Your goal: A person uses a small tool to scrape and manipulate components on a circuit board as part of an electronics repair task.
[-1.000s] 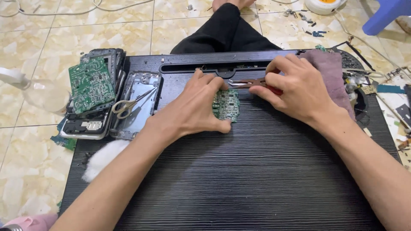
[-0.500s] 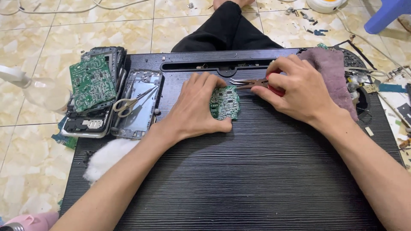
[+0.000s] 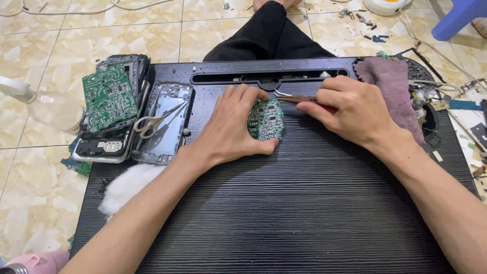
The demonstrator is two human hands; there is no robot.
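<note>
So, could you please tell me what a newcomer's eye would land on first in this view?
Both hands meet at the middle of the black ribbed board: the left hand pins a small green circuit board flat, while the right hand points tweezers at its top edge. At the left edge lies a stack of opened phone parts topped by a larger green board, with scissors beside it.
</note>
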